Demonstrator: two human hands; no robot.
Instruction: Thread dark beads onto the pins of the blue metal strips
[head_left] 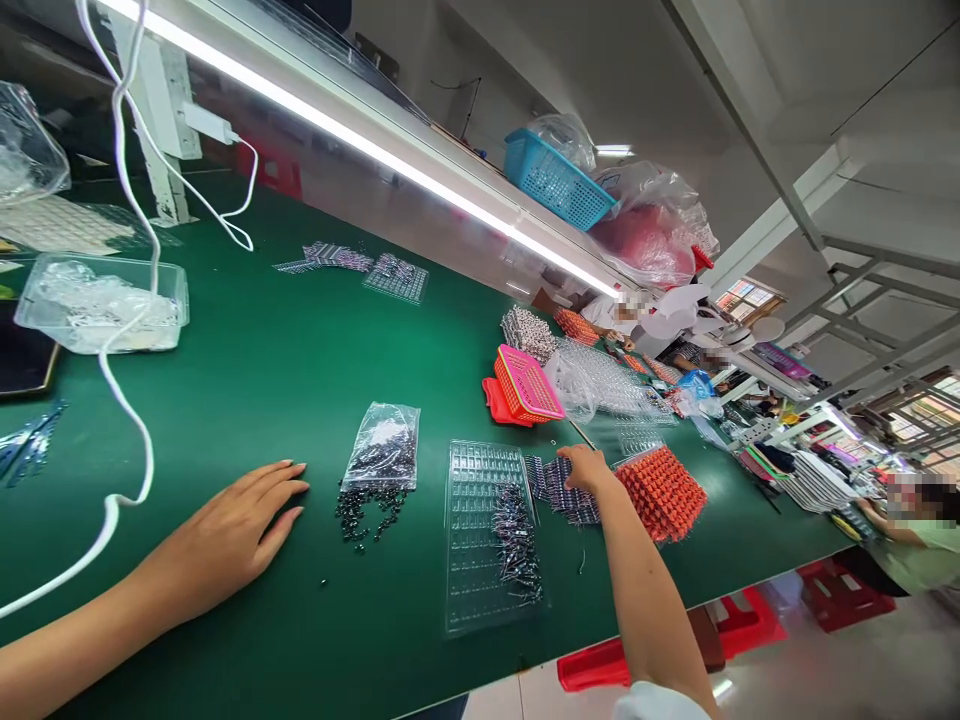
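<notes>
My left hand (240,525) lies palm down on the green table with its fingers stretched out, holding nothing. To its right is a clear plastic bag (382,450) of small dark beads, and loose black beads (371,510) are spilled below its mouth. My right hand (585,468) reaches out over rows of dark, purplish small parts (555,490). Its fingers are bent and look apart; their tips are partly hidden. A thin stick (580,434) lies just beyond that hand. Between my hands sits a clear slotted tray (469,570), with a heap of dark, thin-stemmed pieces (517,550) on its right side.
Right of my right arm stands a stack of orange-red pieces (664,492). A pink and orange basket (529,385) sits farther back. A white cable (131,410) runs along the left, over a clear plastic box (176,305). Other people work farther along the table.
</notes>
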